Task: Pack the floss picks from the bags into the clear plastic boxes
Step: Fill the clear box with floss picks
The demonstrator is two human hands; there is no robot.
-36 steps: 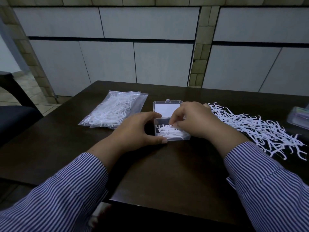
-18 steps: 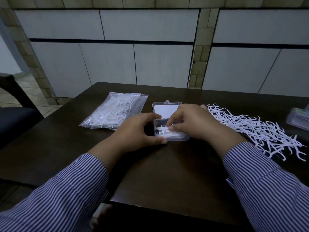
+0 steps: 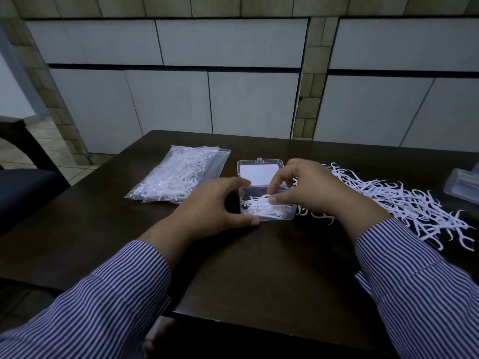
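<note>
A small clear plastic box [image 3: 290, 215] lies open mid-table, its lid [image 3: 259, 172] folded back and several white floss picks inside. My left hand [image 3: 210, 206] grips the box's left end between thumb and forefinger. My right hand [image 3: 305, 190] hovers over the box, thumb and fingers pinching floss picks [image 3: 259, 203] just above its contents. A loose heap of floss picks [image 3: 404, 200] spreads to the right of the box. A sealed clear bag of floss picks [image 3: 178, 177] lies to the left.
Another clear plastic box [image 3: 464, 182] sits at the right edge of the dark table [image 3: 246, 268]. A dark chair [image 3: 23, 187] stands at the left. A panelled wall runs behind the table.
My right hand has lifted a little and its fingers have spread above the box, still handling picks. More picks lie in the box. My left hand has kept its hold.
</note>
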